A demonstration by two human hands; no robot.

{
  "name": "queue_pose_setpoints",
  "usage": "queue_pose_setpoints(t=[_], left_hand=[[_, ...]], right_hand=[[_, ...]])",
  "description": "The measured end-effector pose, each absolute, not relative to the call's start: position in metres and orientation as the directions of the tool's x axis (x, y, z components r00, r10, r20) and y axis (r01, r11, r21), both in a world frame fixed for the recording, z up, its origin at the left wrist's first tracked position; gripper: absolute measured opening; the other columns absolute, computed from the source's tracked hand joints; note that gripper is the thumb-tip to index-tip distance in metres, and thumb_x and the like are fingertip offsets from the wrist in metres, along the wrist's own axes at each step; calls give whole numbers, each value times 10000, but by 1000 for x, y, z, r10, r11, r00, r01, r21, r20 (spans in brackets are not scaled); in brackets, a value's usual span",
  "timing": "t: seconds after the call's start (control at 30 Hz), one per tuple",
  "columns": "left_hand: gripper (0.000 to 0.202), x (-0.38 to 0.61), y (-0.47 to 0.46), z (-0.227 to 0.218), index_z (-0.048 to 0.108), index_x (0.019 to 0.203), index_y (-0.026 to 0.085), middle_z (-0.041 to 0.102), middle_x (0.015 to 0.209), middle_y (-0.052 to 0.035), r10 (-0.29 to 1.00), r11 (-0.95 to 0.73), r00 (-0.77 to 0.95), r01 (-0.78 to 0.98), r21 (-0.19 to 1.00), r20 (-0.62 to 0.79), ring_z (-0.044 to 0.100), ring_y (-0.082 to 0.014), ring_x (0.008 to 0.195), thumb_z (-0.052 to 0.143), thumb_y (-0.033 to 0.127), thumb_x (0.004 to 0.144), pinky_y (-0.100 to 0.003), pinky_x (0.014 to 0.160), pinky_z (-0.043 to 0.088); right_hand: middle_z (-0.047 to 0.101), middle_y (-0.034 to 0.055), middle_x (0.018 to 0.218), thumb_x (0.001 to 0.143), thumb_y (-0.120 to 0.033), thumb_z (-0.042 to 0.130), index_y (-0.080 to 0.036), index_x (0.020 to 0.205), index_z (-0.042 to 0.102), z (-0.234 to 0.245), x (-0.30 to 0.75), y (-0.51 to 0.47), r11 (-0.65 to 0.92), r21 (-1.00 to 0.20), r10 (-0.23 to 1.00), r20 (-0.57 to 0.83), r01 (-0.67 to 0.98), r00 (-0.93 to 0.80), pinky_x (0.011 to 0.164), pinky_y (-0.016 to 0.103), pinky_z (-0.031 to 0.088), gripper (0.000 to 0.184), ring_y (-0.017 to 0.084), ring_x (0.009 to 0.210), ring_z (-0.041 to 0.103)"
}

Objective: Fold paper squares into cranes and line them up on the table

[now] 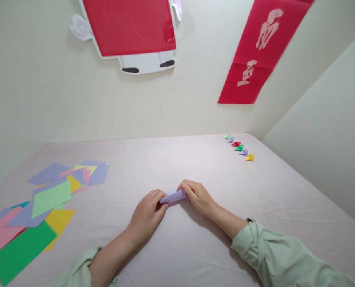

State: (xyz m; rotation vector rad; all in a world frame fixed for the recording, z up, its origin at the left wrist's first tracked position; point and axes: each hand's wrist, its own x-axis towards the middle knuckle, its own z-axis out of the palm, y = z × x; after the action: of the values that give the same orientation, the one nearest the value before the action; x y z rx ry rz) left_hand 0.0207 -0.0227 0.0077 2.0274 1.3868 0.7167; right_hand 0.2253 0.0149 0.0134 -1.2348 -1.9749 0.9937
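Note:
Between my two hands is a folded strip of purple paper (174, 197), held just above or on the pale tablecloth; I cannot tell which. My left hand (147, 210) pinches its left end between thumb and fingers. Its right end sits in the closed fingers of my right hand (197, 196). The fingertips cover both ends of the paper, so the folds there are hidden.
Loose sheets of coloured paper lie at the left, among them a light green sheet (52, 197) and a dark green sheet (24, 252). At the back right stands a row of several small folded paper figures (239, 148). Behind the table (153, 155) rises a wall.

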Motion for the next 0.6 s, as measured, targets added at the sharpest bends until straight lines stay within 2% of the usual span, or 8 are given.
queue_pose_setpoints(t=[0.1, 0.23, 0.37, 0.47, 0.6], left_hand=[[93, 21, -21, 10, 565, 791, 201, 600, 828, -30, 945, -298, 300, 617, 728, 132, 556, -203, 820, 503, 187, 859, -318, 737, 433], [117, 22, -21, 12, 593, 830, 195, 584, 814, -20, 971, -225, 196, 566, 793, 136, 547, -175, 763, 484, 165, 858, -291, 695, 420], [177, 21, -24, 10, 618, 845, 184, 602, 815, -9, 982, -185, 125, 468, 864, 142, 561, -149, 748, 485, 83, 787, -266, 695, 429], [178, 16, -23, 2, 607, 898, 183, 631, 780, 6, 994, -101, 84, 337, 936, 76, 595, -137, 716, 486, 98, 800, -251, 683, 459], [202, 14, -23, -6, 609, 917, 190, 681, 912, -16, 992, -123, 28, 253, 960, 119, 649, -148, 885, 486, 82, 799, -261, 812, 497]], right_hand=[[483, -22, 631, 997, -352, 336, -197, 773, 616, 13, 226, 16, 278, -842, 919, 93, 462, -382, 632, 243, 358, 391, 142, 652, 484], [501, -18, 631, 1001, -373, 329, -198, 804, 632, 11, 226, 16, 268, -865, 918, 96, 425, -385, 648, 254, 383, 402, 145, 647, 500], [539, -5, 666, 991, -390, 354, -199, 793, 618, 11, 225, 13, 275, -866, 920, 110, 419, -376, 659, 269, 396, 381, 153, 656, 517], [550, -5, 673, 986, -420, 368, -205, 777, 599, 10, 222, 12, 281, -863, 917, 112, 421, -382, 635, 273, 394, 378, 152, 627, 507], [593, 1, 717, 979, -441, 380, -205, 857, 622, 9, 221, 11, 260, -869, 920, 90, 420, -383, 600, 277, 396, 360, 146, 586, 499]])
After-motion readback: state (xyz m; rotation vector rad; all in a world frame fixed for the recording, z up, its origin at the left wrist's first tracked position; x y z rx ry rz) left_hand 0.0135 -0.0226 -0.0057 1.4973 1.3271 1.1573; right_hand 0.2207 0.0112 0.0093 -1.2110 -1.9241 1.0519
